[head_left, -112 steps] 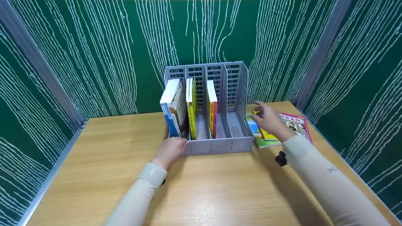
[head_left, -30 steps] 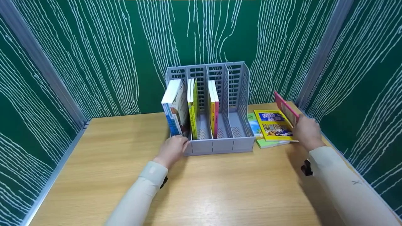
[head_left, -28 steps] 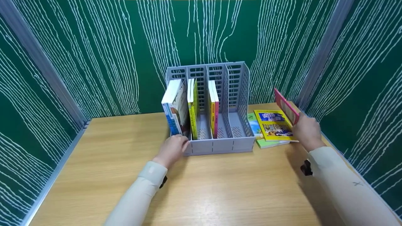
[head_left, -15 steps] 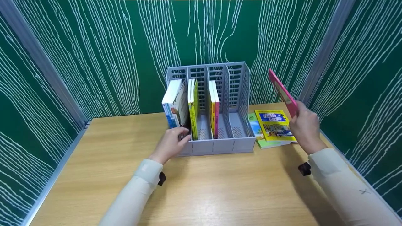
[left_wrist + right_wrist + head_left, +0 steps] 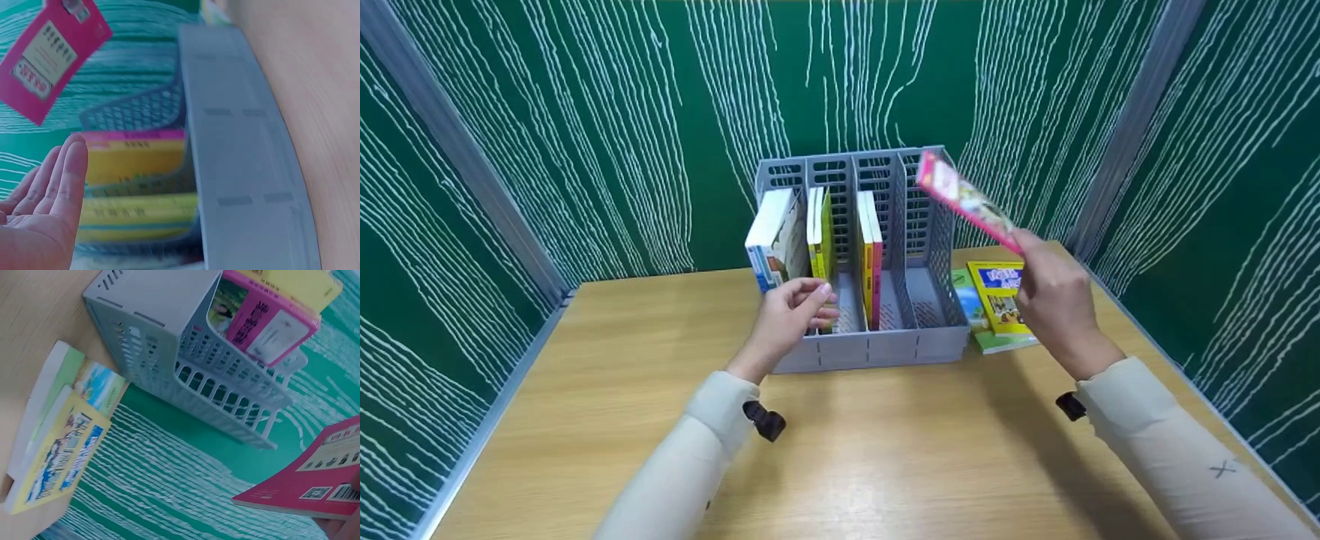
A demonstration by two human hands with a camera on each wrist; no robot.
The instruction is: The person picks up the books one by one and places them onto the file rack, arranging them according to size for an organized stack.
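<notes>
A thin pink book (image 5: 967,202) tilts in the air near the rack's right end, its lower corner gripped by my right hand (image 5: 1057,300). In the left wrist view the pink book (image 5: 53,59) shows its back cover. My left hand (image 5: 787,319) holds nothing and hovers before the left half of the grey book rack (image 5: 877,350), its fingers (image 5: 67,174) straight. Thick white-and-blue books (image 5: 771,232) stand in the first compartment, thin yellow-green books (image 5: 816,247) in the second. A yellow book and a pink-spined book (image 5: 876,277) share the third; the fourth holds none.
Right of the rack, a yellow book (image 5: 997,296) lies over a green book (image 5: 996,343) on the wooden table (image 5: 877,450). Green walls (image 5: 720,195) with white wavy lines enclose the back and sides.
My right hand has picked the pink book off the pile and carried it up and left to the rack. My left hand has left the rack's front edge, rising and shifting right.
</notes>
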